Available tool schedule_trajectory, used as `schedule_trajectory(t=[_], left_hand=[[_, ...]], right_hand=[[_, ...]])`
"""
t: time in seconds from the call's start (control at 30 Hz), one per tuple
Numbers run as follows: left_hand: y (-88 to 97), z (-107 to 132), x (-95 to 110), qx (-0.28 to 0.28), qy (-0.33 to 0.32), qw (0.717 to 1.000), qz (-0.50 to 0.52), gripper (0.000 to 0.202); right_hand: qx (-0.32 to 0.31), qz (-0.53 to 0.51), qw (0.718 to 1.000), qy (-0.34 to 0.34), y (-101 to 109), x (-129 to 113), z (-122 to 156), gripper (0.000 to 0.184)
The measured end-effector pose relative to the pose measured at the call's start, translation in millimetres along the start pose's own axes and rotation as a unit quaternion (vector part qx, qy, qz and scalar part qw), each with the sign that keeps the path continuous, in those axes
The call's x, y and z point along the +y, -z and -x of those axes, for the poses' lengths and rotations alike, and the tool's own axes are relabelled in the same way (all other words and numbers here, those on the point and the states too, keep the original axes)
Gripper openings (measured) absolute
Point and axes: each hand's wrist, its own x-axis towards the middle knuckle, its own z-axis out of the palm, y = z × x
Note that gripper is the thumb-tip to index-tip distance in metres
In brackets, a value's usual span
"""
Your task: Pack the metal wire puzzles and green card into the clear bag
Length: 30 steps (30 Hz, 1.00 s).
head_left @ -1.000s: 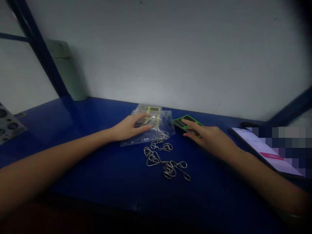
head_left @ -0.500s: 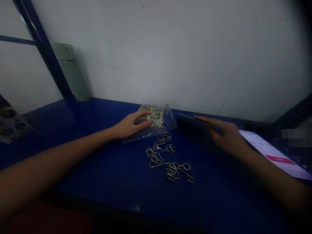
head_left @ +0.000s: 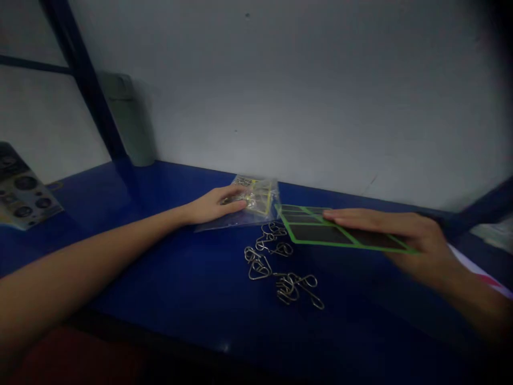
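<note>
- green-bordered black card (head_left: 340, 232) lies level, divided into dark panels, its far corner just beside the clear plastic bag (head_left: 260, 219) and its near end running into the right hand (head_left: 420, 240).
- right hand's fingers (head_left: 372, 219) are pressed together, stretched flat along the top of the card; the thumb is out of sight, so i cannot tell if they pinch it.
- left hand (head_left: 212, 206) lies on the near side of the bag, its fingers (head_left: 236, 195) close together, slightly curved and resting on the plastic, not visibly pinching it.
- inside the bag, a yellow-printed card (head_left: 260, 195) shows through, with metal bits too small to tell.
- bent-wire puzzles (head_left: 286, 286) lie in a loose chain on the blue table (head_left: 172, 256), just in front of the bag and below the card, some tangled together.
- behind, a gray-green flask (head_left: 130, 120) stands upright against the white wall (head_left: 280, 91), beside a blue steel upright (head_left: 84, 80).
- far left, a printed card with dark circles (head_left: 24, 195) leans on the wall.
</note>
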Motion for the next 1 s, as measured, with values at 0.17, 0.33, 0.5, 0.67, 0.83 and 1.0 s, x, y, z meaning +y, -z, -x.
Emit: schedule_trajectory(t=[0.17, 0.33, 0.5, 0.67, 0.83, 1.0], left_hand=[[0.6, 1, 2, -0.014, 0.002, 1.0, 0.016, 0.05], [1.7, 3, 5, -0.044, -0.021, 0.998, 0.042, 0.047], [2.0, 3, 10, -0.065, -0.037, 0.996, 0.04, 0.045], [2.1, 3, 12, -0.116, -0.038, 0.991, 0.046, 0.045], [3.8, 2, 10, -0.131, -0.031, 0.989, 0.056, 0.045], [6.7, 2, 7, -0.148, -0.026, 0.987, 0.059, 0.044]], right_hand=[[-0.007, -0.023, 0.999, 0.024, -6, -4, -1, 0.036], [0.033, -0.016, 0.999, 0.012, -7, -2, 0, 0.035], [0.017, 0.017, 0.999, 0.04, -12, 1, -2, 0.037], [0.026, 0.096, 0.993, 0.067, -16, 3, -2, 0.043], [0.01, 0.157, 0.982, 0.105, -13, 5, 0, 0.046], [-0.011, 0.202, 0.969, 0.14, -16, 5, 0, 0.05]])
